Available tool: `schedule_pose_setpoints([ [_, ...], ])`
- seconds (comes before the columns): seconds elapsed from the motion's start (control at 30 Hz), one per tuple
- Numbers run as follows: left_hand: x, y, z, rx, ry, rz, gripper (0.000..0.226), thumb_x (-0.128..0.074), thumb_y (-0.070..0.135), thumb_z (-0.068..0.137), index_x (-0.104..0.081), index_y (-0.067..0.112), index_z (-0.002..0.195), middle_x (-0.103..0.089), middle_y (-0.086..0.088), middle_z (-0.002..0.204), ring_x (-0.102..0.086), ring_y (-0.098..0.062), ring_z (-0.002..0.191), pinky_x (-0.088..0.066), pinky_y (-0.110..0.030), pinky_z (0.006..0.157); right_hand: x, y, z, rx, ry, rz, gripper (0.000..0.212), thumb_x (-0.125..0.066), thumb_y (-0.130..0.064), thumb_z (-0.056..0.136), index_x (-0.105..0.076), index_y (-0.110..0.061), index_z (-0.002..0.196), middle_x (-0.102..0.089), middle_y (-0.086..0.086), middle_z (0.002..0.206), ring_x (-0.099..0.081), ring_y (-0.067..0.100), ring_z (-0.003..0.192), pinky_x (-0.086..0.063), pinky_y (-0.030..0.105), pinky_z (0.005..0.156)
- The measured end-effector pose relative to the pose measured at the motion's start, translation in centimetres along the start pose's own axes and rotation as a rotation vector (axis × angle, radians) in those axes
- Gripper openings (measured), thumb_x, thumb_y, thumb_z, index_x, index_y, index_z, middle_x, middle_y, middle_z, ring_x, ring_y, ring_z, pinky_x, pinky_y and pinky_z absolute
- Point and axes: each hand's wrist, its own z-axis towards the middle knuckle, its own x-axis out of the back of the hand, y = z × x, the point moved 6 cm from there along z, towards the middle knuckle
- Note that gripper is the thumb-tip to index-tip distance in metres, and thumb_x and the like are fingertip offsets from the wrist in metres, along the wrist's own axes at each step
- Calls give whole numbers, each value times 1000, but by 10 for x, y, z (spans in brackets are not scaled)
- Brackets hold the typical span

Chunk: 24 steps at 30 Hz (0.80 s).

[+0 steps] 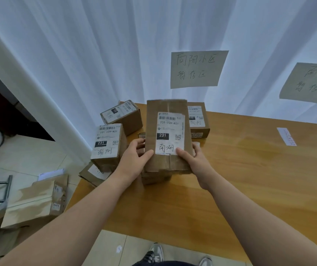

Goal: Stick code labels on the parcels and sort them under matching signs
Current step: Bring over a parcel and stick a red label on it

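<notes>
A person stands at a wooden table (249, 169) before a white curtain (115, 54), holding a tall cardboard parcel (168, 135) between both hands. The left hand (134, 160) presses its left edge with the thumb on the front face, and the right hand (194, 160) holds the right edge with the thumb on the label's lower corner, so the grip of each hand is closed on the parcel. The parcel is lifted above a low stack of boxes near the table's left end. Its long axis runs away from the person, tipped up, with the labelled face turned toward the camera and the print upright. Its white label (170, 133) reads 231 with a handwritten place name, so labelling looks done for this one. That name appears to match the right sign (309, 83) on the curtain, while the parcel sits nearer the middle sign (196, 69), so it probably has yet to be carried right. Other labelled parcels (106, 144) cluster at the left end, unsorted, and a paper strip (286, 136) lies farther right. Most sorting seems left to do.
</notes>
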Motion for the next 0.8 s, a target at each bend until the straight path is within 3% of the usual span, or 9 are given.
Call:
schedule_pose_setpoints([
  [0.07, -4, 3, 2, 34, -83, -131, 61, -66, 32, 85, -35, 23, 136, -50, 3, 125, -52, -12, 111, -46, -14, 75, 7, -14, -6, 79, 22, 3, 86, -76, -45, 69, -29, -29, 140, -56, 3, 122, -62, 18, 101, -55, 32, 81],
  [0.2, -18, 2, 7, 176, -210, -384, 81, -77, 36, 72, -30, 29, 137, -56, -3, 125, -61, -18, 108, -53, -34, 89, 11, -32, -16, 172, 58, 2, 87, -77, -47, 62, -33, -32, 135, -57, 6, 121, -62, 22, 105, -57, 37, 84],
  [0.33, -24, 6, 12, 168, -243, -453, 97, -81, 36, 63, -25, 31, 141, -58, -2, 123, -64, -17, 104, -53, -35, 89, 13, -38, -21, 211, 76, 21, 86, -79, -47, 64, -34, -33, 136, -58, 7, 120, -63, 24, 105, -58, 38, 81],
  [0.53, -27, 21, 19, 123, -228, -452, 89, -77, 33, 70, -24, 27, 142, -60, 1, 116, -65, -15, 101, -55, -29, 83, 19, -45, -22, 230, 116, 30, 88, -77, -46, 64, -33, -28, 139, -60, 8, 119, -64, 24, 103, -58, 35, 78],
  [0.8, -32, 39, 28, 99, -200, -438, 89, -78, 33, 70, -25, 27, 141, -60, -8, 117, -67, -22, 97, -58, -36, 79, 27, -59, -20, 251, 136, 54, 69, -70, -31, 82, -33, -20, 139, -61, 5, 119, -67, 19, 96, -58, 25, 68],
])
